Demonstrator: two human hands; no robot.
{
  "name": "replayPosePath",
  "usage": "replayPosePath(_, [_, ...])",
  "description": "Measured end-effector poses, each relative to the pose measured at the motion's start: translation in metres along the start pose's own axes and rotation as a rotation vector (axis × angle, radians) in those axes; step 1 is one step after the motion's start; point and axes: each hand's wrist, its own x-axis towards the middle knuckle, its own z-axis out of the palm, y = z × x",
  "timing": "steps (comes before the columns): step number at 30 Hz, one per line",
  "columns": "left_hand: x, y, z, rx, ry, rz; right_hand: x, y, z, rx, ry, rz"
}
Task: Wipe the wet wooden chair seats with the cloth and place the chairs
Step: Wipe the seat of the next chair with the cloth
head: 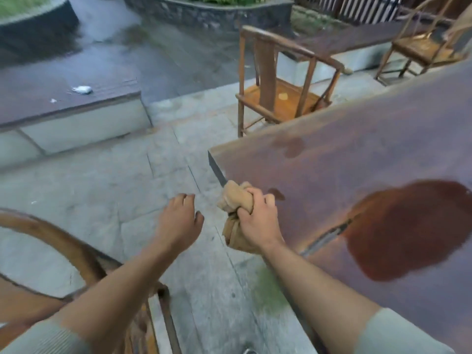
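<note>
Two hands show in my head view, both reaching forward over the stone floor point(163, 175). My right hand point(258, 221) has its fingers point(255, 196) clamped tight around a bunched tan cloth point(236, 200), which bulges out above the knuckles and hangs below the palm. That hand and the cloth sit right at the near corner of the big reddish-brown bench point(357, 149), whose top carries a wide dark puddle point(408, 228) to the right of my wrist and a few smaller wet patches farther up. My left hand point(178, 221) holds nothing; its fingers are loosely curled, slightly apart, hovering above the floor just beside the cloth.

One wooden chair point(283, 83) stands beyond the far edge of the bench, its back towards me and its orange seat partly visible between the slats, with a pale spot on it. A second chair point(421, 44) stands farther off at the upper right. The curved backrest of a third chair point(51, 238) is close at the lower left, under my left forearm. A low dark platform point(63, 98) at the left has a crumpled white scrap point(82, 89) lying on it. The picture is motion-blurred, so I cannot tell how wet the chair seats are.
</note>
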Motion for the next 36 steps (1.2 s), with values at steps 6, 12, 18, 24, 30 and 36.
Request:
replayPosePath(6, [0.151, 0.001, -0.061, 0.008, 0.014, 0.027, 0.150, -0.055, -0.023, -0.010, 0.025, -0.007])
replayPosePath(12, [0.312, 0.023, -0.107, 0.013, -0.024, 0.117, 0.308, -0.091, -0.042, 0.031, 0.120, 0.034])
replayPosePath(18, [0.485, 0.029, -0.143, 0.080, -0.042, 0.185, 0.472, -0.139, -0.052, 0.213, 0.196, 0.108])
replayPosePath(24, [0.668, 0.003, -0.166, 0.053, -0.018, 0.270, 0.641, -0.187, -0.044, 0.447, 0.313, 0.204])
replayPosePath(30, [0.883, -0.046, -0.178, 0.011, -0.021, 0.413, 0.815, -0.223, -0.018, 1.319, 0.437, 0.358])
replayPosePath(36, [1.063, -0.036, -0.195, -0.016, -0.085, 0.551, 0.970, -0.280, -0.026, 0.784, 0.597, 0.387])
